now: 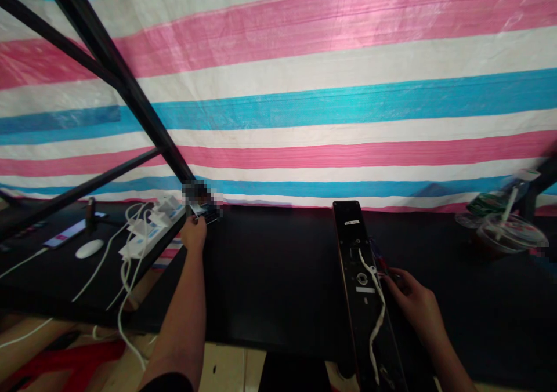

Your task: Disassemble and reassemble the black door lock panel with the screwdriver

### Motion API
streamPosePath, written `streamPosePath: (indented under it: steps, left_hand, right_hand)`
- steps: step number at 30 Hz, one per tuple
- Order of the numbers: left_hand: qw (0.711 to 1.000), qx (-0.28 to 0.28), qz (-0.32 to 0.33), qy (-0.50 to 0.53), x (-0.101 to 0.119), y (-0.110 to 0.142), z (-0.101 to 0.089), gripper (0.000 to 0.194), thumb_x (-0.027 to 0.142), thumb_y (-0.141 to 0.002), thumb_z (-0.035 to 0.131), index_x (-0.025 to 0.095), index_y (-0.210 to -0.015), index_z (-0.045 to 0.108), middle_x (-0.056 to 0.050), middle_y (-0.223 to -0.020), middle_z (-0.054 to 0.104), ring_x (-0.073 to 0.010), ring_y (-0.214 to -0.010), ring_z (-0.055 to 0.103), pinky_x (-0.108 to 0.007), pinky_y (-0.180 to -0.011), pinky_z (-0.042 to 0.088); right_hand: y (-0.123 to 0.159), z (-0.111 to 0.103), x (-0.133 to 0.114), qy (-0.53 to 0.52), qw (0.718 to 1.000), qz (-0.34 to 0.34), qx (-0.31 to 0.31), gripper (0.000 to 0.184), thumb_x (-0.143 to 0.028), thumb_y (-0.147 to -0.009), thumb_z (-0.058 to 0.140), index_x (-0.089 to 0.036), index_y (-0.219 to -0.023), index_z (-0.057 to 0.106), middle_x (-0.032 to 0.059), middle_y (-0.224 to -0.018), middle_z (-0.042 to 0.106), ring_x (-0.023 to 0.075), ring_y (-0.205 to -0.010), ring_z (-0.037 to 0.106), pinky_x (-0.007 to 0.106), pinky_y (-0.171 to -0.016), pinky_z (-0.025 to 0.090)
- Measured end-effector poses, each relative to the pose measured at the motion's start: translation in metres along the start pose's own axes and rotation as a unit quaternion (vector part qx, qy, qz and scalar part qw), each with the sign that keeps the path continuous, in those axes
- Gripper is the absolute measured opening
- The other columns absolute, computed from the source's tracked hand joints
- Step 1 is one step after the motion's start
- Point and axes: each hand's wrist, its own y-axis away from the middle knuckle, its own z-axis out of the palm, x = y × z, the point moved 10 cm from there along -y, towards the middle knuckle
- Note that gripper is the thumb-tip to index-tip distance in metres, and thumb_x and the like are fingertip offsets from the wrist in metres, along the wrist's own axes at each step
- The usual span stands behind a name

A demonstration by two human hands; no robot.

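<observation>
My left hand (194, 233) sits at the far edge of the black table, its fingers on a small dark flat piece (205, 213) that is partly blurred out. It seems to grip that piece. My right hand (409, 299) is curled beside a long black electronic lock panel (354, 264) lying lengthwise on the table. Thin coloured wires (378, 261) come off the panel's right side, right at my fingertips. I cannot tell if they are held. A white cable (376, 316) runs down the panel's face.
A white power strip (152, 232) with plugged-in chargers and white cords lies left of my left hand, near a white mouse (89, 249) and a phone (65, 233). A plastic cup with a straw (509, 235) stands far right. Black metal struts (130, 90) cross the upper left before a striped tarp (331, 108).
</observation>
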Motion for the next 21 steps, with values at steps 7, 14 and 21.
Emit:
streamPosePath:
  steps: [7,14,21]
  left_hand:
    - [1.0,0.005,0.002,0.001,0.0011,0.0003,0.0002,0.044,0.042,-0.089,0.056,0.014,-0.121,0.067,-0.019,-0.118,0.073,-0.0392,-0.115,0.065,-0.05,-0.097,0.05]
    - [1.0,0.014,-0.019,-0.004,-0.0007,-0.0054,0.0002,0.038,0.044,-0.093,0.059,0.017,-0.118,0.067,-0.017,-0.119,0.071,-0.0365,-0.114,0.065,-0.051,-0.097,0.051]
    - [0.999,0.017,-0.028,-0.009,-0.0035,-0.0071,0.0026,0.038,0.037,-0.096,0.063,0.017,-0.128,0.059,-0.011,-0.13,0.062,-0.0251,-0.11,0.064,-0.047,-0.093,0.056]
  right_hand:
    - [0.0018,-0.0025,-0.0067,-0.004,1.0,-0.01,0.008,0.059,-0.069,-0.082,0.056,-0.019,-0.11,0.071,0.0007,-0.063,0.067,0.0186,-0.053,0.062,0.027,-0.051,0.045]
    - [0.0032,-0.0023,-0.008,-0.013,1.0,-0.021,0.01,0.057,-0.067,-0.084,0.057,-0.019,-0.11,0.071,0.0028,-0.067,0.07,0.0197,-0.055,0.064,0.027,-0.05,0.045]
    - [0.0013,-0.0004,-0.0018,-0.007,1.0,-0.012,0.003,0.058,-0.068,-0.083,0.057,-0.019,-0.111,0.071,0.0047,-0.074,0.073,0.0209,-0.059,0.066,0.027,-0.052,0.047]
